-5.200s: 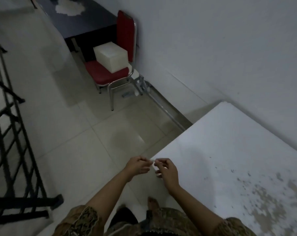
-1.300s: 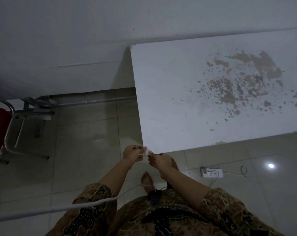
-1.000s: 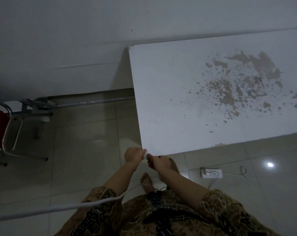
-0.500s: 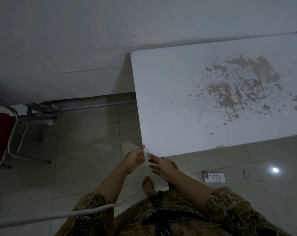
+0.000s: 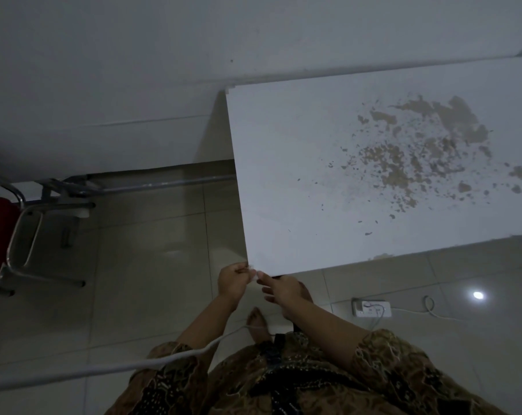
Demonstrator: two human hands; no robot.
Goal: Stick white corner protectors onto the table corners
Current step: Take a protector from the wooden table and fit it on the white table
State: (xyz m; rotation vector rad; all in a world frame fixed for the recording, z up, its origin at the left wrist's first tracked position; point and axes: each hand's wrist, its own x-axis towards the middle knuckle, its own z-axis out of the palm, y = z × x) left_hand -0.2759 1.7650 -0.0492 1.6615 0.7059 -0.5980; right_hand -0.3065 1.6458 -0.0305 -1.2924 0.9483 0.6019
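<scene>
hands meet at the near left corner of the white surface (image 5: pixel 313 175). the left hand (image 5: pixel 234 281) has its fingers curled, the tips pressed against that corner, where a small white corner protector (image 5: pixel 253 274) shows between the two hands; it looks pinched by the left fingertips, though the dim light makes the grip hard to read. the right hand (image 5: pixel 282 290) lies just beside it, below the surface's near edge, with the thumb reaching up toward the white piece and the other fingers loosely spread; whether it truly grips the piece i cannot tell. both forearms run back to brown patterned sleeves and a patterned garment (image 5: pixel 298 378) at the bottom of the view. a bare foot (image 5: pixel 257 323) stands on the tiled floor (image 5: pixel 134 280) between the arms. a white cable (image 5: pixel 89 374) crosses the lower left and ends near the foot. the surface carries a wide patch of brown worn spots (image 5: pixel 418 157) toward its right half, and its far edge sits against a pale wall (image 5: pixel 134 70). on the floor to the right lies a white power strip (image 5: pixel 372 307) with a cord, and near it a bright light reflection (image 5: pixel 478 295). at the far left stands a chair (image 5: pixel 2 244) with a red seat and a metal frame.
</scene>
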